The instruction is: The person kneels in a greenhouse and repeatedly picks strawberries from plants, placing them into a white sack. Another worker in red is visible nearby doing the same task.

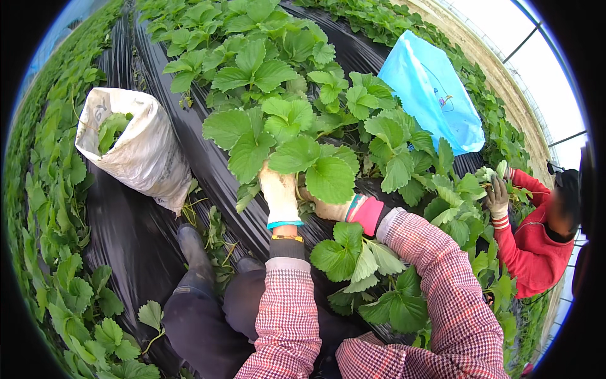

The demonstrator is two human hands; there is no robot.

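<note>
Both my hands wear pale work gloves and reach into the base of a strawberry plant (293, 156) with broad green leaves. Leaves cover the fingers of my left hand (279, 194), which points straight ahead into the plant. From the right side comes my right hand (329, 208), its fingertips beside a leaf stalk under a large leaf and close to my left hand. Whether either hand grips a stalk is hidden. Black plastic mulch film (227, 175) covers the ground beneath the plants.
A white woven sack (147, 142) holding cut leaves (113, 130) stands at left, near my boot (194, 246). Beside the boot lie loose leaves and stalks (217, 237). A blue plastic bag (426, 90) rests among plants at upper right. At right, a person in red (535, 241) handles leaves.
</note>
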